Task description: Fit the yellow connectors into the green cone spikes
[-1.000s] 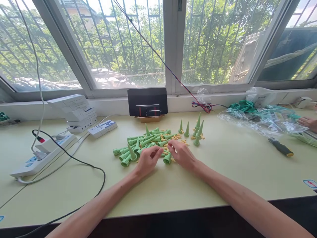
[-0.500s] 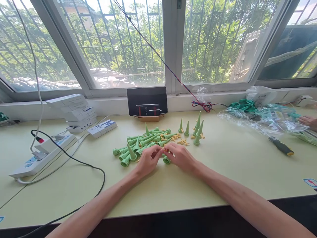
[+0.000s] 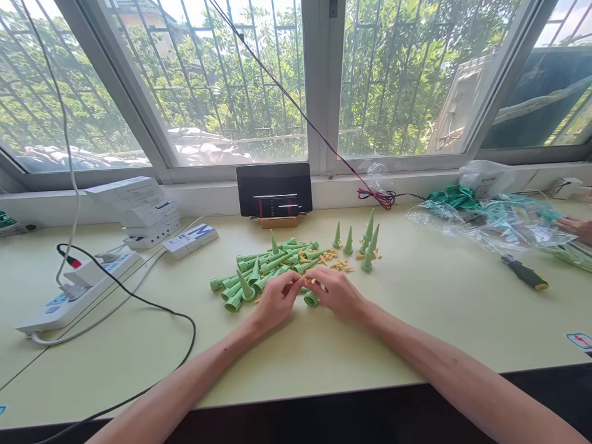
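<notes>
The left hand (image 3: pixel 277 297) and right hand (image 3: pixel 341 295) meet at the fingertips just above the near edge of a pile of green spikes (image 3: pixel 276 265) on the tabletop (image 3: pixel 351 351). Between them is a small yellow piece (image 3: pixel 309 281) – the right grip has its thumb and fingers clamped on it, while the left fingertips come up against it, too covered to tell whether they pinch it as well. A single green cone (image 3: pixel 311 299) lies below the right hand, its round open end facing the person. Loose yellow pegs (image 3: pixel 341 266) are scattered along the right side of the pile, and beyond them four upright cones (image 3: pixel 369 254) stand on their bases, some with yellow bits at the foot. A dark tablet (image 3: pixel 274 179) leans behind the pile. Well to the right lie a screwdriver (image 3: pixel 525 273) and crumpled plastic bags (image 3: pixel 493 225) – another person's hand (image 3: pixel 575 227) is beside the bags
</notes>
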`<state>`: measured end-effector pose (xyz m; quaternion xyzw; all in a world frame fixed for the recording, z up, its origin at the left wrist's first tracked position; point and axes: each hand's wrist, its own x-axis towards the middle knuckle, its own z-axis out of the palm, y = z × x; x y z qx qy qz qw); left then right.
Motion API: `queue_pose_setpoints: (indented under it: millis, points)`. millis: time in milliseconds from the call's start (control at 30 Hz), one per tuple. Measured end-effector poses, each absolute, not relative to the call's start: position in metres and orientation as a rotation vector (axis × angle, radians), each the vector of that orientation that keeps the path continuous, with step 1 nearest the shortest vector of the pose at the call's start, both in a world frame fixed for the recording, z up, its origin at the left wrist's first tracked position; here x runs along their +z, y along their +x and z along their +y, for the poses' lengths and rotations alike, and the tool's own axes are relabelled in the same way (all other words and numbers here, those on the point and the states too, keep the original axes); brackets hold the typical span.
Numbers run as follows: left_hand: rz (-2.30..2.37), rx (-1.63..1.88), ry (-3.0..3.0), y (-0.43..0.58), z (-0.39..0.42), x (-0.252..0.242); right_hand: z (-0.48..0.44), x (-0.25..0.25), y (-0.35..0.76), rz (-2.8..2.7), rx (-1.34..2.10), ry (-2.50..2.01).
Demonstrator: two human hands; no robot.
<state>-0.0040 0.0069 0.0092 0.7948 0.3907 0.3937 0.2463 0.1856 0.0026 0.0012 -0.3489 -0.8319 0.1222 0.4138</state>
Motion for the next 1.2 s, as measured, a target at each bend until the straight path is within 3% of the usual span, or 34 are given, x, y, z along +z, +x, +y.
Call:
queue_pose_setpoints:
  millis: [1200]
  points:
    - [1.111, 1.069, 2.223, -0.0080, 0.0112, 0.0034, 0.0049, 0.0012, 0.1850, -1.973, 0.450, -0.855]
